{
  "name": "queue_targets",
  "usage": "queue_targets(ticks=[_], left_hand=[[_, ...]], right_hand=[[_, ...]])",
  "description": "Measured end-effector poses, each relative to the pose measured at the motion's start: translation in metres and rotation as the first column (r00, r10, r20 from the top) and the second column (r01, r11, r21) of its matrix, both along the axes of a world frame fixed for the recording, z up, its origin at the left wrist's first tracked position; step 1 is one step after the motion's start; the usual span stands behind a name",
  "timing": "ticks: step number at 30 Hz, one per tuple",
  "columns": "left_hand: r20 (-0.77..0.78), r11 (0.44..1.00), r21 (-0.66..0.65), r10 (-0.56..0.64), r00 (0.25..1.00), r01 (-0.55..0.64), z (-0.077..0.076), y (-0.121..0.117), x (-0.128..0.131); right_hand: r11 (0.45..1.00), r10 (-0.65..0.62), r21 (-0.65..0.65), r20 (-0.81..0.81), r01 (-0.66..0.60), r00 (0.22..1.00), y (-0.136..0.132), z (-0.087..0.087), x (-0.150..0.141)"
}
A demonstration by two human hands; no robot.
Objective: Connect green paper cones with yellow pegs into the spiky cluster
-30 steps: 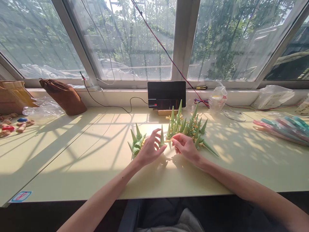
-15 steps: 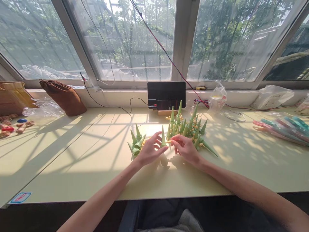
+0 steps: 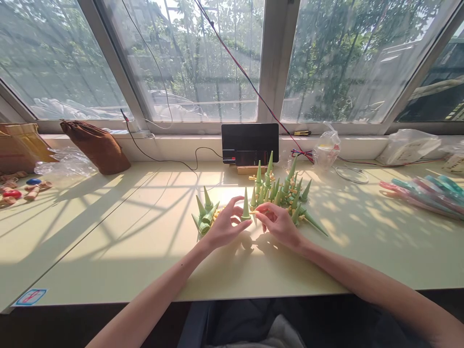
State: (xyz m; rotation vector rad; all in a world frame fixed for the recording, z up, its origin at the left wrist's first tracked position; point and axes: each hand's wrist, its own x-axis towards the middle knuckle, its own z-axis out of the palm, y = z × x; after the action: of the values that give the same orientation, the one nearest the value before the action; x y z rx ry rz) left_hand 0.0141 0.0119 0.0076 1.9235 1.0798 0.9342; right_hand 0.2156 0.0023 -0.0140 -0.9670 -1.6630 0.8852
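Observation:
My left hand point(image 3: 227, 223) curls round an upright green cone point(image 3: 246, 207), its thumb by the base and its other fingers partly hidden. On the cone's right side, my right hand point(image 3: 278, 224) pinches a small yellowish peg point(image 3: 253, 212) between thumb and fingertips. The peg's left end meets the cone or lies right by it; I cannot tell which. Behind my left hand is a small group of green cones point(image 3: 201, 208), some standing and some tipped. A larger cluster of green cones point(image 3: 277, 193) with yellowish pegs among them spreads beyond my right hand.
At the back of the table point(image 3: 123, 275) a black tablet point(image 3: 250, 140) leans on a stand with a cable. A brown pouch point(image 3: 97, 150) and wooden pieces point(image 3: 32, 192) lie left. To the right are a plastic bag point(image 3: 326, 147) and bagged coloured items point(image 3: 427, 193).
Very little differs. The held cone has shifted a hair to the right, towards the peg; both hands keep the same grip.

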Motion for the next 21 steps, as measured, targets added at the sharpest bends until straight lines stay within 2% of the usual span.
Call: queue_targets(ticks=[8,21], left_hand=[[-0.024,0.989,0.072,-0.125,0.992,0.127,0.0033,0.0008,0.0023],[-0.085,0.983,0.140,-0.105,0.991,0.116,0.0050,-0.0011,0.0030]], right_hand=[[1.000,-0.001,0.002,0.046,0.001,0.999,0.0001,-0.0012,0.0006],[1.000,0.000,0.025,0.105,-0.003,0.994,-0.0005,0.0014,-0.0007]])
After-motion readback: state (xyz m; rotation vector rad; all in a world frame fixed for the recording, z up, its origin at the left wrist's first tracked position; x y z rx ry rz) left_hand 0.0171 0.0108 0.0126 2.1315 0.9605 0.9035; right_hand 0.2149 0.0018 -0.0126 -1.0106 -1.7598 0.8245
